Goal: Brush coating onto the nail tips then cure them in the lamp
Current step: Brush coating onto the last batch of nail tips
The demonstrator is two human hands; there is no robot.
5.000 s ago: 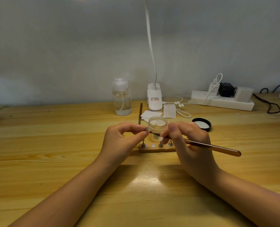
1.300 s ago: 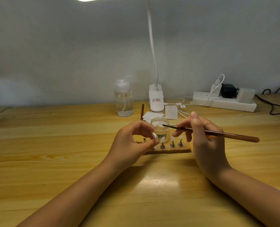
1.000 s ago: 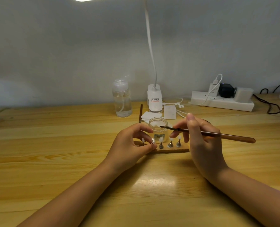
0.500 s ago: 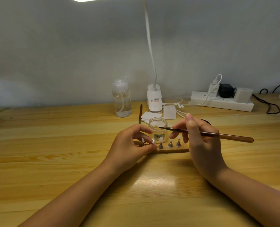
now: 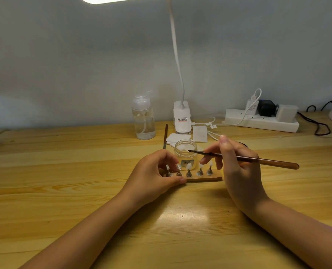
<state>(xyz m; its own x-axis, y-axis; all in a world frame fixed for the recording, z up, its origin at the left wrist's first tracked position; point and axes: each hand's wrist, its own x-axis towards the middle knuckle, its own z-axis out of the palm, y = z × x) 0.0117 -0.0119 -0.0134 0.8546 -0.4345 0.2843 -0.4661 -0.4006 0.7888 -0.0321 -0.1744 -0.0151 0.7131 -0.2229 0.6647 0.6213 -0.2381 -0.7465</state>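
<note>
The counter (image 5: 64, 191) is light varnished wood with visible grain, running the full width of the view, with a bright glare patch between the two forearms. Behind it stands a plain grey-white wall (image 5: 83, 65).

Along the wall edge: a clear pump bottle (image 5: 143, 119), part filled with clear liquid; the white base of a desk lamp (image 5: 182, 119), its thin white neck rising out of the top of the view; a white power strip (image 5: 262, 121) carrying plugs and adapters, with white and black cables trailing from it. Small white pads (image 5: 177, 137) lie in front of the lamp base, and a second brush (image 5: 165, 138) lies beside them.

Centre of the counter: a small wooden holder (image 5: 204, 178) carrying five nail tips (image 5: 189, 166) upright on metal stands. An open clear jar (image 5: 185, 152) stands just behind it.

The left hand (image 5: 153, 177) is at the left end of the holder, thumb against its front edge, fingers curled about the leftmost stands; whether it pinches one cannot be told.

The right hand (image 5: 237, 167) is closed on a brown brush (image 5: 258, 159) in a pen grip. The brush lies near level, its dark tip over the jar mouth, above the nail tips.
</note>
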